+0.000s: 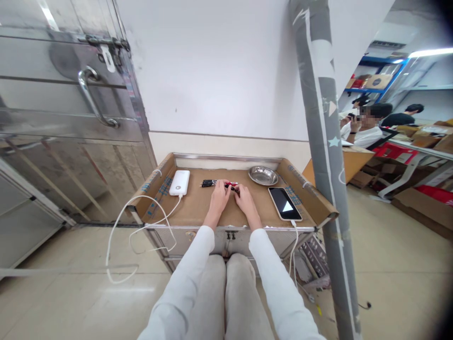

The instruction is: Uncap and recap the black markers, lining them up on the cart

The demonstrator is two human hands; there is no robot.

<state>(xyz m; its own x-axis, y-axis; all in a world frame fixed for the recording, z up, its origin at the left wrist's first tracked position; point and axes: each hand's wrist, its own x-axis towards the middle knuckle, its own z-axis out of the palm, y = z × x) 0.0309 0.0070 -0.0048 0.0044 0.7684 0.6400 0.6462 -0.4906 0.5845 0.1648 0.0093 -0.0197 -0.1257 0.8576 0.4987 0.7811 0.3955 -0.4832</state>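
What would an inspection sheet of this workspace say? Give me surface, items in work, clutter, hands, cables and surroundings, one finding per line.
Surface: tabletop lined with brown cardboard, sides raised.
Items in work: dark pens lie beside the left hand; a red item shows just beyond the hands.
Clutter: white power bank at left; metal dish and phone at right.
Hands: left hand and right hand meet over a small dark item; exact grip too small to tell.
Cables: white cable from the power bank loops over the left side; phone cable drops over the front edge.
Surroundings: metal door left; grey pole and people right.
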